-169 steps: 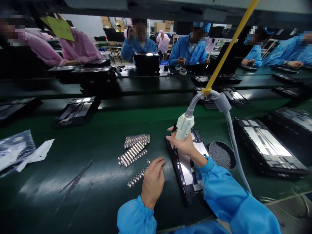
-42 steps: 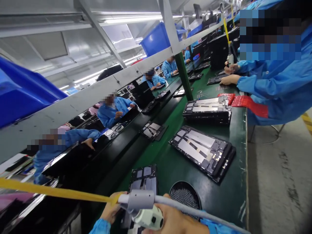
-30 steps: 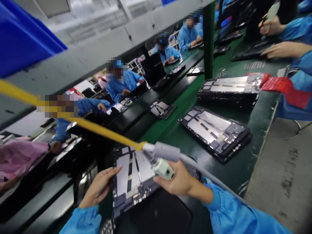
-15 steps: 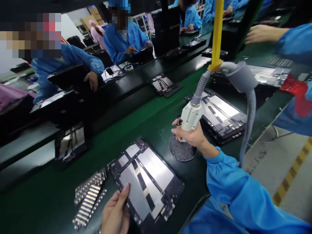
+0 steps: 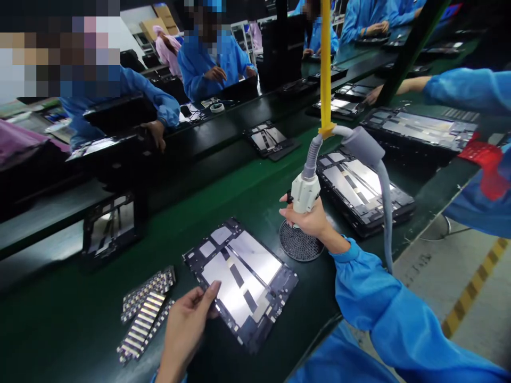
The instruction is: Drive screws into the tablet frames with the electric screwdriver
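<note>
Here, far left: component strips (image 5: 146,314) lie in a loose heap on the green desk (image 5: 59,330).
left hand (image 5: 187,324): grip slack, fingers stretched flat, fingertips touching the near left edge of the open tablet (image 5: 241,279); nothing clasped.
open tablet: lying flat on the desk, back uncovered, silver plates showing, between the two hands.
screw dish (image 5: 297,247): round, dark, just right of the open tablet.
right hand (image 5: 309,221): grip closed round the white screwdriver (image 5: 305,191), held upright over the screw dish.
hose (image 5: 383,197): grey, hung from a yellow strap (image 5: 325,64).
second tablet (image 5: 363,186): further right, apart.
</note>
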Available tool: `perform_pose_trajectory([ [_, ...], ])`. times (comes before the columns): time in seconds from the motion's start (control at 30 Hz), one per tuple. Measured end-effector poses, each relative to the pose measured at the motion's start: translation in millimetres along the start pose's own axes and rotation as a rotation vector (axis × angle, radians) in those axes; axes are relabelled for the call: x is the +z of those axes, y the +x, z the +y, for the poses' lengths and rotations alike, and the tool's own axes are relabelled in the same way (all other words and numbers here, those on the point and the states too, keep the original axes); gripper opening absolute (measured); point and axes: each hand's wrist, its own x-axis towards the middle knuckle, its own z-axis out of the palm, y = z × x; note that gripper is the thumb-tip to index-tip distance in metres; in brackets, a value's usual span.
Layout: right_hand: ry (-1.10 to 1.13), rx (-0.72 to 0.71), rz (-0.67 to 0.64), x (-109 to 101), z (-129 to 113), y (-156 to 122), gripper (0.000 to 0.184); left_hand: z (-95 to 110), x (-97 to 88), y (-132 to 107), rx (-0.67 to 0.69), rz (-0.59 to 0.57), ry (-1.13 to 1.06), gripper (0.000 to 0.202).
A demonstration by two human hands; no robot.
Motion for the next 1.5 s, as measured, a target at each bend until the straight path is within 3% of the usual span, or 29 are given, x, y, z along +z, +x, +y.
perform_pose_trajectory([
  [0.07,0.002,0.0,-0.01,-0.1,1.6,-0.9,0.014,8.6,-5.6,8.2,0.067,-0.049,0.126,0.052],
  [0.27,-0.024,-0.052,-0.005,1.4,5.6,0.4,0.014,28.7,-13.2,27.2,0.06,-0.206,0.342,0.058],
  [0.47,-0.04,-0.016,-0.009,0.9,-0.8,-2.6,0.025,31.3,-26.0,22.6,0.282,-0.118,0.763,0.056],
  [0.53,-0.047,-0.011,0.02,-0.4,-8.2,-5.4,0.028,29.9,-34.6,13.4,0.313,-0.037,0.745,0.051],
  [0.67,-0.099,-0.114,0.078,-2.4,-26.4,-10.3,0.022,14.2,-49.4,-5.5,0.299,0.153,0.486,0.044],
  [0.8,-0.084,-0.101,-0.04,5.1,-37.0,-18.8,0.025,-12.8,-54.2,-14.0,0.214,0.126,0.234,0.053],
  [0.9,-0.118,-0.108,-0.118,14.9,-36.5,-24.8,0.025,-21.7,-59.7,-10.3,0.219,0.144,0.288,0.043],
  [1.0,-0.123,-0.127,-0.161,25.1,-35.3,-27.4,0.021,-12.3,-69.1,3.1,0.342,0.197,0.551,0.024],
  [1.13,-0.028,-0.097,-0.18,39.2,-38.9,-30.4,0.023,12.8,-78.8,35.2,0.477,0.075,0.742,0.017],
  [1.33,0.075,-0.071,-0.159,51.9,-41.6,-34.5,0.026,32.2,-82.9,78.5,0.471,-0.074,0.611,0.016],
  [1.5,0.047,-0.07,-0.172,50.0,-37.8,-33.8,0.027,32.3,-85.4,78.8,0.427,-0.074,0.327,0.014],
])
